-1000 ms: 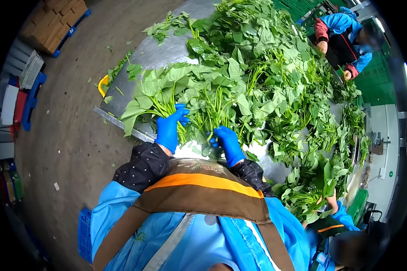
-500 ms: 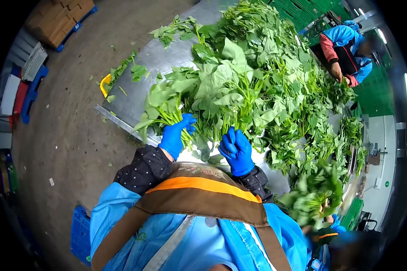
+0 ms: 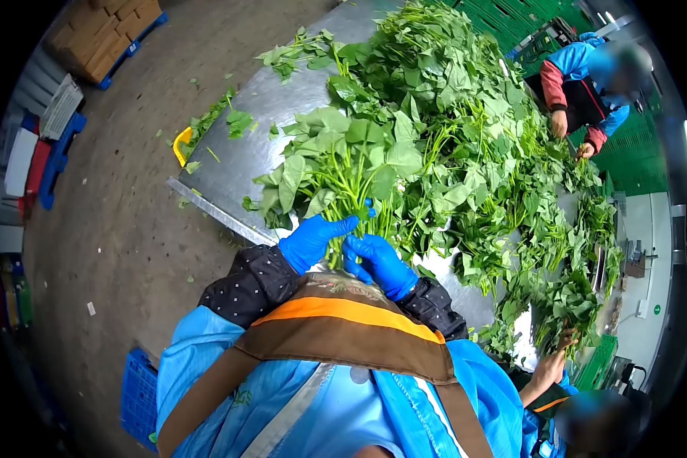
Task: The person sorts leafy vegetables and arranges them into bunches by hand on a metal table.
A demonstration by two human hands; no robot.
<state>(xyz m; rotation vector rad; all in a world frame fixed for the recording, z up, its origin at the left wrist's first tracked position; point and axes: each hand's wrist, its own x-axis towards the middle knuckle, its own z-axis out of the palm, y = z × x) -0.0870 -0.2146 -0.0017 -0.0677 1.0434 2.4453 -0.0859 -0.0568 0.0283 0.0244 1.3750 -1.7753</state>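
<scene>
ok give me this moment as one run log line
left hand: around leafy bunch | right hand: at stem ends, grip unclear | leafy pile: on metal table | blue crate: on floor

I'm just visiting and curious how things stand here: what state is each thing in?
left blue-gloved hand: closed around stems
right blue-gloved hand: fingers bent at stem ends, grip unclear
bunch of green leafy stems: gathered, leaves fanned out
large heap of green leafy stems: loose, spread out
grey metal table: partly covered
brown cardboard boxes: stacked
blue plastic crate: on the floor, contents unclear
</scene>
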